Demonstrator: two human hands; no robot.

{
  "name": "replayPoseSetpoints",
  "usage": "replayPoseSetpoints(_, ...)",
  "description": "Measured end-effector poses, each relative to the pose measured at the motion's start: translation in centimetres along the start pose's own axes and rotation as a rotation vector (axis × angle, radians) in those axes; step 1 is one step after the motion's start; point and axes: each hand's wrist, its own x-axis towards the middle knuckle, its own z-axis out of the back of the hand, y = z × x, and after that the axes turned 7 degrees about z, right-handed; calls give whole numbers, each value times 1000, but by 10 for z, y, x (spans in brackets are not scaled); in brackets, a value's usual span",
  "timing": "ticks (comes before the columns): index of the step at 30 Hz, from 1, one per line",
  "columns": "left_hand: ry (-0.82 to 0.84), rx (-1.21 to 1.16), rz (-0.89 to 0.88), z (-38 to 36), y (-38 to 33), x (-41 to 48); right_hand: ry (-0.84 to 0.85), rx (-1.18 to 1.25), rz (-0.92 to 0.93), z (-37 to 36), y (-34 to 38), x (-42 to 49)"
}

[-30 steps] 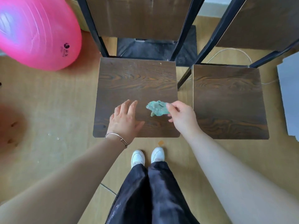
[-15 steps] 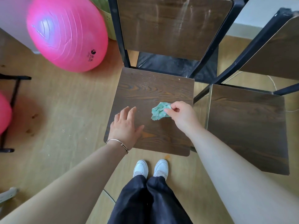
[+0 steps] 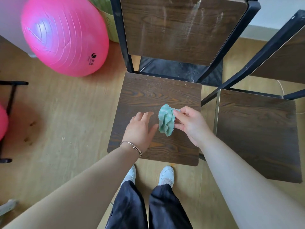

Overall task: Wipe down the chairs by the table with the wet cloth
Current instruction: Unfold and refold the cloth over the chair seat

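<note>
A crumpled green cloth (image 3: 165, 120) hangs from my right hand (image 3: 192, 125), pinched between thumb and fingers just above the dark wooden seat (image 3: 148, 95) of the near chair. My left hand (image 3: 140, 131) is open beside the cloth, fingers spread over the seat, its thumb almost touching the fabric. The chair's backrest (image 3: 181, 28) rises in a black metal frame and carries pale streaks. A second chair's seat (image 3: 257, 129) stands directly to the right, with a narrow gap between the two.
A big pink exercise ball (image 3: 64, 35) rests on the wooden floor to the left of the chair. A second pink ball (image 3: 2, 121) and a black stand (image 3: 9, 103) sit at the far left edge. My white shoes (image 3: 166, 176) stand just before the seat.
My view has tilted up and drawn closer. My right hand has lifted the cloth so it hangs vertically. My left hand has moved closer to the cloth.
</note>
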Motion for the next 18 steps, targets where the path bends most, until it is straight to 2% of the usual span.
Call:
replayPoseSetpoints(3,-14,-187,-70,3,-4,4,-4,47,-2,-11,-2,-1)
replayPoseSetpoints(6,-6,-254,-97,3,-7,6,24,78,-7,-22,-3,-3)
replayPoseSetpoints(18,-32,-215,64,8,7,20,80,167,-55,-40,-7,-1)
